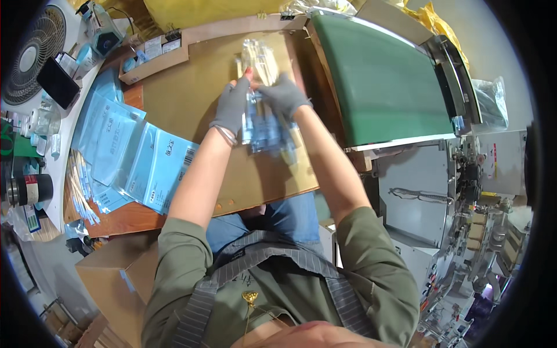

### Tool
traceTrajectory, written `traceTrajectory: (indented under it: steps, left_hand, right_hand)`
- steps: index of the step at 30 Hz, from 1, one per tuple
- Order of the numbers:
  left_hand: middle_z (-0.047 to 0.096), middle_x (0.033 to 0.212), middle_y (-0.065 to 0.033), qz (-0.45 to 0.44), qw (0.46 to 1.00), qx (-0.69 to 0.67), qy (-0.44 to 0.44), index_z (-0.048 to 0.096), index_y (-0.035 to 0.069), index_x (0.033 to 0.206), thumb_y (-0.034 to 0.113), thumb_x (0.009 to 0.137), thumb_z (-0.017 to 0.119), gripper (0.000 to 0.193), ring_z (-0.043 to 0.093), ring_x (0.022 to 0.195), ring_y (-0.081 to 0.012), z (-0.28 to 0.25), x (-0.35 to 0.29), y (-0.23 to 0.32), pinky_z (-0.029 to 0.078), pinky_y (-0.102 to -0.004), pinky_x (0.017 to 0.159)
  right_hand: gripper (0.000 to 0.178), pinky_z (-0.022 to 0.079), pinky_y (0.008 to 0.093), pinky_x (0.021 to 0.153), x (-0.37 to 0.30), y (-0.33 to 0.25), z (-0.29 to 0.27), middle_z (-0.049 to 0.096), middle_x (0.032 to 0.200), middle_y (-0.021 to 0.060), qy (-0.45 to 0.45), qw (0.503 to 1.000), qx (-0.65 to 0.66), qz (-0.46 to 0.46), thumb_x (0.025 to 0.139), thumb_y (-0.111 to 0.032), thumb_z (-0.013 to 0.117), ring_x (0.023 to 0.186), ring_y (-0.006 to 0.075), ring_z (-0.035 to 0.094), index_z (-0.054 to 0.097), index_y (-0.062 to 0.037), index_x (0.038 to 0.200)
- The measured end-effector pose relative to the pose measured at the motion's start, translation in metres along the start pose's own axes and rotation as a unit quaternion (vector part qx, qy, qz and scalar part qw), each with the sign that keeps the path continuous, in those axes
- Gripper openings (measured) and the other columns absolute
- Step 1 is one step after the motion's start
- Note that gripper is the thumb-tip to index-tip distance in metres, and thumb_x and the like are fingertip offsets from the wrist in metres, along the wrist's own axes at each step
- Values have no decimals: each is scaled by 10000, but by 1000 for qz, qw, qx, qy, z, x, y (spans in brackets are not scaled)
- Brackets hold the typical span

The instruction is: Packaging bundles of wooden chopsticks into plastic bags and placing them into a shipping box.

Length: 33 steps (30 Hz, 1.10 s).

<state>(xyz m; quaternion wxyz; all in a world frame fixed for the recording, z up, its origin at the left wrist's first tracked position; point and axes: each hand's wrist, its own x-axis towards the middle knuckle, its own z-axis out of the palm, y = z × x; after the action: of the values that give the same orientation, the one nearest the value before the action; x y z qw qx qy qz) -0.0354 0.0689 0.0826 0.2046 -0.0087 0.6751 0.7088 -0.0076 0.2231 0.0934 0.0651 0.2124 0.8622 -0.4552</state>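
Note:
Over the brown board, my left hand (232, 103), in a grey glove, is closed around the left side of a bundle of slim packets (264, 124). The packets are part clear and part blue, with pale stick shapes in their upper ends. From the other side my right hand (284, 95), also gloved in grey, closes on the same bundle. Both hands and the packets are blurred by motion, so the packets' contents cannot be made out. A red spot shows at my left fingertips. Left of my left forearm lie flat blue plastic bags (156, 165), overlapping one another.
Beside the bags lies a heap of slim blue-ended sticks (81, 185). A cardboard tray (152, 58) with small items stands at the board's far left. A green conveyor belt (383, 87) flanks the board on the right. A fan (35, 55) and phone (58, 81) stand on the left shelf.

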Motion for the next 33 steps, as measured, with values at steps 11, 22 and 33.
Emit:
traceTrajectory:
  steps: [11,22,33]
  left_hand:
    - [640,1016,-83,149,986,-64,-19,551,-21,1171,327,769,792,584,603,882,-136,-20,-39,29,497,-276,780]
    - [480,1317,-99,251,947,-48,-193,321,41,1398,167,669,846,908,490,1190,-190,-23,-96,36,409,-340,1002]
    - [539,1288,-114,257,950,57,-165,391,5,1376,242,671,851,874,536,1176,-202,-27,-134,22,440,-337,982]
  right_hand:
    - [537,487,289,839,-60,-39,34,616,1083,98,-47,819,544,-177,825,-164,690,932,146,599,454,20,1270]
    - [1044,410,359,1017,-115,-26,-26,492,1305,104,-124,845,405,-327,635,-161,873,1192,203,498,242,-3,1452]
    - [1129,383,342,1039,-152,-32,-17,459,1349,139,-91,860,281,-417,629,-166,892,1230,224,474,173,5,1481]
